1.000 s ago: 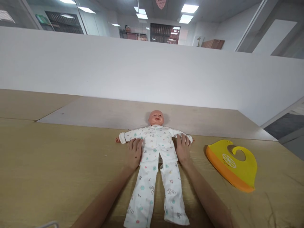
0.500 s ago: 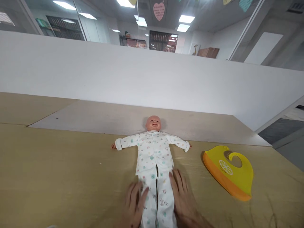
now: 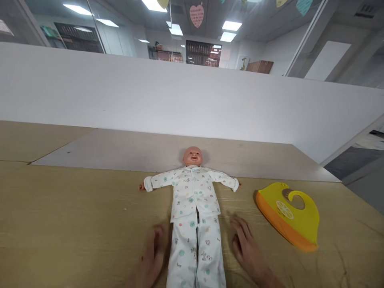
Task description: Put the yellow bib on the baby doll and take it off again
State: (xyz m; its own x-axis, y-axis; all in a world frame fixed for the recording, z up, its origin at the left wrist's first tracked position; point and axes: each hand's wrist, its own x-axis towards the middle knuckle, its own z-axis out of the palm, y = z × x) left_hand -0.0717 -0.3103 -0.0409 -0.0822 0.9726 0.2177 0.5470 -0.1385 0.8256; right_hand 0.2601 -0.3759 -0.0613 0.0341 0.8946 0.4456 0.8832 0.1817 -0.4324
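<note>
One doll (image 3: 194,195) lies, head toward the surface's (image 3: 90,224) far edge, between left hand (image 3: 152,254), fingers unreadably blurred, and right hand (image 3: 248,251), fingers parted.

Behind the bench (image 3: 75,224), which is yellowish-brown with a paler greyish strip (image 3: 120,150) along its far side, stands a smooth white wall (image 3: 192,98). Above this wall there is glass (image 3: 126,24), and through it another room is seen. On its ceiling at least 4 rectangular lights (image 3: 232,26) are shining. Farther back are a dark slatted window (image 3: 202,53), a shelf (image 3: 168,55) and a brown box (image 3: 260,67). Near the top hangs 1 pink heart (image 3: 197,16).
</note>
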